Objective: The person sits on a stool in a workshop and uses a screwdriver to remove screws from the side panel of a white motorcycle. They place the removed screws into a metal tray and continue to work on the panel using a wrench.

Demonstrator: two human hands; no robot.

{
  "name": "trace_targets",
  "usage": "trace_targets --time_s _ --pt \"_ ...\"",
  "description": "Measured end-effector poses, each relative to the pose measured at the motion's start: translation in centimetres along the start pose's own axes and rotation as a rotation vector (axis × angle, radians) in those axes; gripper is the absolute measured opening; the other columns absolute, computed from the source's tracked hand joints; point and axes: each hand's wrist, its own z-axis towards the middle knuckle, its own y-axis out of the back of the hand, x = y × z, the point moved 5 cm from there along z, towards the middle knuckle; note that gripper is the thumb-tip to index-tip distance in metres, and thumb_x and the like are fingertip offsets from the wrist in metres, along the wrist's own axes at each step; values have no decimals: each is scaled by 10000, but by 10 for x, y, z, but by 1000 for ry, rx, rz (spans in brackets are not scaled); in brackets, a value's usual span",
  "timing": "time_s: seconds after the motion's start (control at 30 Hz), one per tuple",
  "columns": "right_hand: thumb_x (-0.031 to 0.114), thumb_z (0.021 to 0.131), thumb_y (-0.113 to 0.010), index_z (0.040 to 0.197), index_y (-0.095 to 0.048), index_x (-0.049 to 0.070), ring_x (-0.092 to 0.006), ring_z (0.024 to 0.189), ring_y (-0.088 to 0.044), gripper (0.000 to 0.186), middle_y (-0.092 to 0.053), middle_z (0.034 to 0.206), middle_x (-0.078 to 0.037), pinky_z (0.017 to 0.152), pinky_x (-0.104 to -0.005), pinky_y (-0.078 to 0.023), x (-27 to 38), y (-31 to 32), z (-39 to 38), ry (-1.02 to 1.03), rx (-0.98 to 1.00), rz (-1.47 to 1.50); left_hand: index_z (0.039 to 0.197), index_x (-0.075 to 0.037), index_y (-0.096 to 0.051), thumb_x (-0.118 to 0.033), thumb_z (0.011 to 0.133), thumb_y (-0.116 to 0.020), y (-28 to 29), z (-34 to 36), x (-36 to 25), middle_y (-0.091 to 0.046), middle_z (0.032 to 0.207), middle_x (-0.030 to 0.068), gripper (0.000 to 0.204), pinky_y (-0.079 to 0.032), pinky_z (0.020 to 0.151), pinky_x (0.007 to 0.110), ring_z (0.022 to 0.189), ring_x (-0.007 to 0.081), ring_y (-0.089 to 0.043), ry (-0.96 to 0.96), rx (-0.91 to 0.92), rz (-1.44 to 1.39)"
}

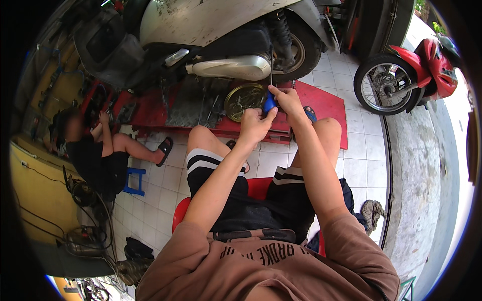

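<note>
A screwdriver [270,104] with a blue handle is held between my two hands, its long thin shaft pointing away from me toward the scooter [201,22]. My left hand [257,125] closes on the near end of the handle. Around the far end of the handle, by the shaft, my right hand [288,102] is closed. The shaft passes the rear end of the scooter's silver engine cover [232,67], close to the shock absorber [282,35]; where its tip ends is hard to make out. Just left of the handle sits a round gold-rimmed tray [227,106].
The scooter stands over a red platform [321,103] with tools [215,111] lying on it. At left, another person [95,160] sits on a blue stool [134,181]. A red motorcycle [427,70] is at far right. A crumpled rag [372,215] lies by the wall.
</note>
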Motion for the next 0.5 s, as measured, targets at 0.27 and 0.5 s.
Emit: trace_targets --time_s 0.27,0.5 --pt "268 794 -695 865 -672 -61 -150 624 -590 337 -651 733 -87 586 -293 -465 1 20 14 103 -76 -373 683 40 -620 -122 711 -733 -13 -7 -27 -605 559 135 199 -468 520 347 480 263 -587 -347 91 414" --pt "206 759 -654 854 -689 -41 -235 731 -689 267 -695 758 -148 697 -341 -533 1 30 4 -134 97 -841 920 -52 -693 -408 792 -681 11 3 106 -685 885 167 379 -510 781 429 882 329 -657 99 778 1026"
